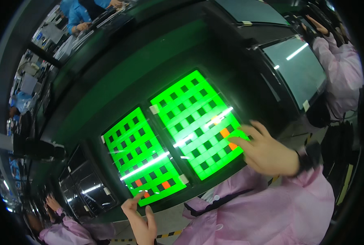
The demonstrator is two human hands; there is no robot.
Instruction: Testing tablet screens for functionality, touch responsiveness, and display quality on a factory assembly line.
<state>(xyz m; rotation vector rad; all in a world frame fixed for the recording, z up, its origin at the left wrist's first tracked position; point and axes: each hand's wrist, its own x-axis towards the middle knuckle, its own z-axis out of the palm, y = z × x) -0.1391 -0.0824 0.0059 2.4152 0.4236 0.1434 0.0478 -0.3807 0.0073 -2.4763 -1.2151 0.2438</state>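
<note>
Two flat screens glow bright green with grids of dark squares. On the left screen [129,150] my left hand [140,220] reaches in at the lower edge. Its index fingertip is at an orange square [146,194], thumb held apart, nothing in the hand. Two more orange squares show near that screen's bottom. Over the lower right edge of the right screen [189,131] is my right hand [267,151], fingers apart and holding nothing. Orange squares [225,132] lie close by its fingertips. Whether either hand presses on the glass, I cannot tell. A dark band circles my right wrist.
A dark bench [120,92] surrounds the screens. Unlit screens stand to the right [295,69] and left [86,185]. A co-worker in a pink sleeve [340,75] works at the right, another [63,232] at lower left. People in blue [79,16] are across the bench.
</note>
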